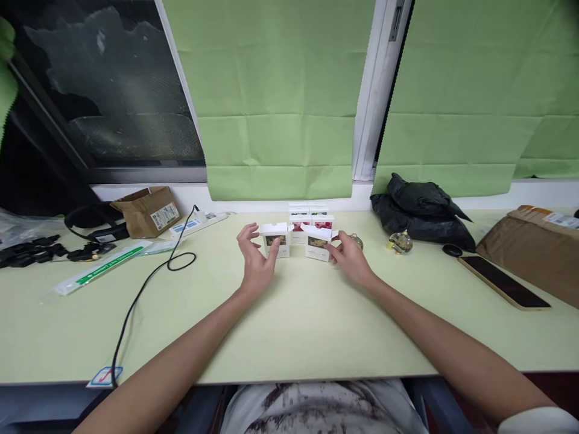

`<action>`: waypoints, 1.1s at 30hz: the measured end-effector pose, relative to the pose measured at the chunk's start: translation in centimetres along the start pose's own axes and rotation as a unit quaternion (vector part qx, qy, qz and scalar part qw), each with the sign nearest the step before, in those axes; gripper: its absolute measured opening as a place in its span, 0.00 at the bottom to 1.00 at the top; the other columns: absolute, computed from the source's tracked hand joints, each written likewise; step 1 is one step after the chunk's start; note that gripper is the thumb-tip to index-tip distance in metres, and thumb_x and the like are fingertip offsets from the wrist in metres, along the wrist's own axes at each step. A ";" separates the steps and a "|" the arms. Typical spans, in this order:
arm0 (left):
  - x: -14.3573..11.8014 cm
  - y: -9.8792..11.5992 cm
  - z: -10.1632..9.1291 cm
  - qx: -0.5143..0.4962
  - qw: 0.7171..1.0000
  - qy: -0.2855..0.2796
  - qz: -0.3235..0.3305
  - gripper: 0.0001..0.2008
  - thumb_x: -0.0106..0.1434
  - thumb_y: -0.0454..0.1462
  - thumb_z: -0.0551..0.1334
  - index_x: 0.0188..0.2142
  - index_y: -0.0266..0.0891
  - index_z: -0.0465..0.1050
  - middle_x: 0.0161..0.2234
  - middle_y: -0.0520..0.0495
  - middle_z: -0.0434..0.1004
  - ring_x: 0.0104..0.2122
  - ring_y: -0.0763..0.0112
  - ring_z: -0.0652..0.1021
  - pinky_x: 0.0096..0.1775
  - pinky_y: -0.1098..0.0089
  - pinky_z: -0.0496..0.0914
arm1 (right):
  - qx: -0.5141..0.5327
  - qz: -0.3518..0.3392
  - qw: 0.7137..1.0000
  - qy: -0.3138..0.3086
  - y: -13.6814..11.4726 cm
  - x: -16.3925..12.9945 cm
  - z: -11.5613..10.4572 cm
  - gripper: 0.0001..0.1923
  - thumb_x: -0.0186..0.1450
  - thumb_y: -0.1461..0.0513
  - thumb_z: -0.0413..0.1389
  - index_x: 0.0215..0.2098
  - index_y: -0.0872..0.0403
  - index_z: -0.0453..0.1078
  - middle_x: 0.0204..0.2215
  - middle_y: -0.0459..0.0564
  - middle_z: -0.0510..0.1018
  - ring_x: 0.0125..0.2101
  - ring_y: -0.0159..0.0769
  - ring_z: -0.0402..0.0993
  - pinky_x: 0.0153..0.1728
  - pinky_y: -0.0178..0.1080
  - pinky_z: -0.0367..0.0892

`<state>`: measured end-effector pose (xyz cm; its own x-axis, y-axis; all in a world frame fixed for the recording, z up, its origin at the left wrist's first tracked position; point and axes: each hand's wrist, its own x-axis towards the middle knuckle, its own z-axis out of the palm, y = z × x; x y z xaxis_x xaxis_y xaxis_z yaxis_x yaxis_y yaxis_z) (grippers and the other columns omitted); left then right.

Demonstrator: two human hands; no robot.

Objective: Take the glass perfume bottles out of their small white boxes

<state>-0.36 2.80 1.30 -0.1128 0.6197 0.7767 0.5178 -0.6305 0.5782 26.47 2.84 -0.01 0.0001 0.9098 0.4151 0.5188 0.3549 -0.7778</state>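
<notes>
Two small white boxes with a picture on the front stand upright side by side on the table, their top flaps raised. My left hand (256, 259) is at the left box (283, 248), fingers apart and curved at its left side, thumb in front of its face. With thumb and fingers, my right hand (350, 256) grips the right edge of the right box (316, 252), which stands slightly turned. Close behind them are several more white boxes (323, 222), some with a red picture, partly hidden. A gold ornament (356, 240) shows partly behind my right hand.
Another gold ornament (400, 242), a black plastic bag (423, 211), a mouse (452, 250), a phone (504, 282) and a brown parcel (531, 253) lie right. Leftward are a black cable (145, 286), a power strip (199, 223), an open brown package (151, 214) and a green-striped packet (104, 266).
</notes>
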 end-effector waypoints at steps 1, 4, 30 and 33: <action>0.0 0.0 0.0 0.000 1.000 -0.001 -0.002 0.30 0.70 0.45 0.65 0.65 0.48 0.51 0.66 0.37 0.56 0.57 0.56 0.70 0.50 0.57 0.69 | 0.004 -0.006 1.000 0.017 0.0 0.0 0.0 0.12 0.71 0.50 0.54 0.44 0.49 0.65 0.27 0.43 0.78 0.25 0.37 0.77 0.32 0.39 0.68; 0.0 -0.1 0.0 -0.001 1.000 -0.003 -0.005 0.30 0.70 0.45 0.64 0.64 0.47 0.52 0.66 0.37 0.55 0.57 0.56 0.70 0.50 0.58 0.69 | 0.001 -0.026 0.998 0.051 0.0 0.1 -0.1 0.12 0.72 0.51 0.53 0.45 0.49 0.64 0.30 0.45 0.79 0.28 0.38 0.78 0.34 0.39 0.68; 1.0 -5.6 1.5 -0.083 0.960 -0.148 -0.223 0.34 0.59 0.41 0.70 0.61 0.44 0.57 0.54 0.39 0.73 0.50 0.58 0.79 0.46 0.59 0.77 | -0.036 -0.001 0.999 0.009 0.2 0.4 0.6 0.11 0.72 0.58 0.50 0.51 0.51 0.67 0.35 0.50 0.80 0.28 0.38 0.78 0.34 0.41 0.70; 1.0 -4.8 1.0 -0.056 0.951 -0.227 -0.205 0.21 0.60 0.45 0.70 0.49 0.42 0.67 0.49 0.42 0.77 0.43 0.60 0.81 0.42 0.59 0.79 | -0.071 -0.021 0.997 0.017 0.4 0.4 0.6 0.10 0.73 0.60 0.49 0.50 0.52 0.66 0.40 0.52 0.79 0.28 0.36 0.77 0.36 0.41 0.70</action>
<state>-2.12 6.98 -0.93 0.1048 0.9456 0.3078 0.4129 -0.3230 0.8516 26.12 3.51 -0.41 0.0038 0.8863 0.4631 0.6347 0.3557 -0.6861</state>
